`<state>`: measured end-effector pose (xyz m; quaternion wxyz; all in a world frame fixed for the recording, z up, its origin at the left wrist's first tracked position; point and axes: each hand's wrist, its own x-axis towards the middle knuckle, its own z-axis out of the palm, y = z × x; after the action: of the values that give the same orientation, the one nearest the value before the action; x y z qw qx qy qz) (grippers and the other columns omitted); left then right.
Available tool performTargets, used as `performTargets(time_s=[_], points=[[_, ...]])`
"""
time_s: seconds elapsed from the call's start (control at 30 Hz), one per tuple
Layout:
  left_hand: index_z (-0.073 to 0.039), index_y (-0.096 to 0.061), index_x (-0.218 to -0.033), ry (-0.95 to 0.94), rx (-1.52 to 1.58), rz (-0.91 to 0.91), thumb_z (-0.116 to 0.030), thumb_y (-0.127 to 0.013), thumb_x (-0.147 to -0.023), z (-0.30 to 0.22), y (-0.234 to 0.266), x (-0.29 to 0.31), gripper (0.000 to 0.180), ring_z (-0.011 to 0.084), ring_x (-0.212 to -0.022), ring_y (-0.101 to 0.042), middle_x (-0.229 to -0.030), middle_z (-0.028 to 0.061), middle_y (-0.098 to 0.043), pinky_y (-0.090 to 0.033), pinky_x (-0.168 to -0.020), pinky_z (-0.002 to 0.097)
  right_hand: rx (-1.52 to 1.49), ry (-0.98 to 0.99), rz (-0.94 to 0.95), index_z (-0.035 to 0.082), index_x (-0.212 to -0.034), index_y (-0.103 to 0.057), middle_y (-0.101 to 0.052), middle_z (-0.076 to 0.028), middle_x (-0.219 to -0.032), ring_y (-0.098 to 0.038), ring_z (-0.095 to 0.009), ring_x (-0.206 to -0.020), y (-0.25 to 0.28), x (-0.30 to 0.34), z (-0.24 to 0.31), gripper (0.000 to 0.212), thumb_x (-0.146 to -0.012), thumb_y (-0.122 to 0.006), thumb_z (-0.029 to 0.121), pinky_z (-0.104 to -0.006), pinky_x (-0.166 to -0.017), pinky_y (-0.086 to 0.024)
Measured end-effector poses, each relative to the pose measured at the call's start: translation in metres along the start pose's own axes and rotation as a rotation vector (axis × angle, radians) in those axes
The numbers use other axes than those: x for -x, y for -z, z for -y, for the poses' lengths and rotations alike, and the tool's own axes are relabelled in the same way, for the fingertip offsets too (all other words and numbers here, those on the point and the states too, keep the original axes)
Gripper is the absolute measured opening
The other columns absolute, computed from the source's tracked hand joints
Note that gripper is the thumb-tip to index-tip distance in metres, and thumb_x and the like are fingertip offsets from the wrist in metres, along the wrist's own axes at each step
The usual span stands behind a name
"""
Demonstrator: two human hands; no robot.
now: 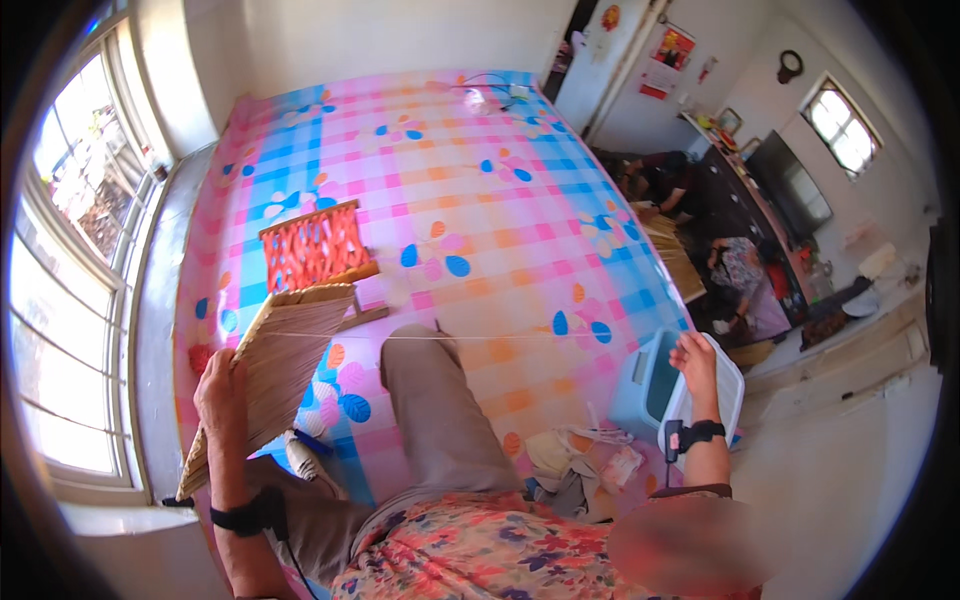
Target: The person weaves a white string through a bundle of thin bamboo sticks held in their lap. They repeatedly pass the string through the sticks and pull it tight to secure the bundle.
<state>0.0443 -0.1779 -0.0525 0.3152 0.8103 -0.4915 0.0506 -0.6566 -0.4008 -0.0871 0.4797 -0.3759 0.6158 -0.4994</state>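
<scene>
My left hand (220, 395) grips the near left edge of a flat tan panel of thin stalks (290, 350), which is tilted up over my left leg. A thin pale thread (500, 338) stretches nearly level from the panel across my raised knee. At its other end, my right hand (693, 362) is raised with the fingers bent together on the thread, beside a light blue bin (630, 385) with a white lid (728, 385). Just beyond the panel stands a small stool with red woven webbing (315, 245).
I sit on a bed-like platform with a checked, flowered cover (470, 260). Crumpled cloths (570, 465) lie by my right hip. A barred window (75, 250) lines the left. Past the platform's right edge, two people (735, 270) sit low near a dark cabinet (745, 200).
</scene>
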Motion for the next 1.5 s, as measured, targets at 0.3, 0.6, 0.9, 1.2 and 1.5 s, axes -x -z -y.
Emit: performTargets(time_s=[0.3, 0.6, 0.9, 1.2, 1.5], points=[[-0.005, -0.061, -0.11, -0.085, -0.017, 0.035, -0.011, -0.059, -0.093, 0.004, -0.01, 0.003, 0.018, 0.0355, -0.093, -0.065, -0.102, 0.0164, -0.066, -0.051, -0.081, 0.0426, -0.338, 0.013, -0.115, -0.002, -0.105, -0.059, -0.066, -0.017, -0.097, -0.07, -0.036, -0.091, -0.023, -0.022, -0.003, 0.018, -0.09, -0.065, 0.005, -0.0458, -0.076, -0.061], [-0.003, -0.06, -0.114, -0.062, -0.06, 0.111, -0.008, -0.058, -0.093, 0.01, -0.013, 0.003, 0.021, 0.0358, -0.095, -0.063, -0.103, 0.0177, -0.064, -0.05, -0.082, 0.0424, -0.468, 0.068, -0.241, -0.007, -0.129, -0.042, -0.062, -0.022, -0.103, -0.069, -0.04, -0.091, -0.052, -0.023, -0.009, 0.047, -0.087, -0.063, -0.005, -0.0504, -0.081, -0.06], [0.0, -0.06, -0.114, -0.133, -0.014, 0.135, -0.004, -0.058, -0.092, 0.018, -0.02, 0.006, 0.023, 0.0363, -0.098, -0.063, -0.105, 0.0183, -0.065, -0.05, -0.085, 0.0426, -0.764, 0.121, -0.332, -0.006, -0.144, -0.022, -0.058, -0.023, -0.101, -0.067, -0.039, -0.094, -0.053, -0.034, -0.012, 0.069, -0.087, -0.06, -0.009, -0.0508, -0.087, -0.058], [-0.002, -0.06, -0.112, -0.224, -0.045, 0.144, -0.005, -0.059, -0.09, -0.003, -0.022, 0.012, 0.023, 0.0361, -0.094, -0.063, -0.102, 0.0174, -0.065, -0.051, -0.082, 0.043, -0.611, 0.178, 0.034, -0.001, -0.107, -0.063, -0.061, -0.008, -0.076, -0.061, -0.017, -0.066, -0.145, -0.001, 0.032, 0.02, -0.09, -0.066, 0.01, -0.0313, -0.063, -0.052], [-0.006, -0.062, -0.096, -0.04, -0.105, 0.206, -0.013, -0.065, -0.085, -0.034, -0.016, 0.009, 0.014, 0.0367, -0.084, -0.064, -0.087, 0.0159, -0.065, -0.051, -0.075, 0.0458, 0.081, 0.46, 0.59, -0.001, -0.105, -0.066, -0.059, -0.002, -0.079, -0.054, -0.008, -0.064, -0.303, 0.099, 0.035, 0.015, -0.097, -0.062, 0.011, -0.0254, -0.06, -0.047]])
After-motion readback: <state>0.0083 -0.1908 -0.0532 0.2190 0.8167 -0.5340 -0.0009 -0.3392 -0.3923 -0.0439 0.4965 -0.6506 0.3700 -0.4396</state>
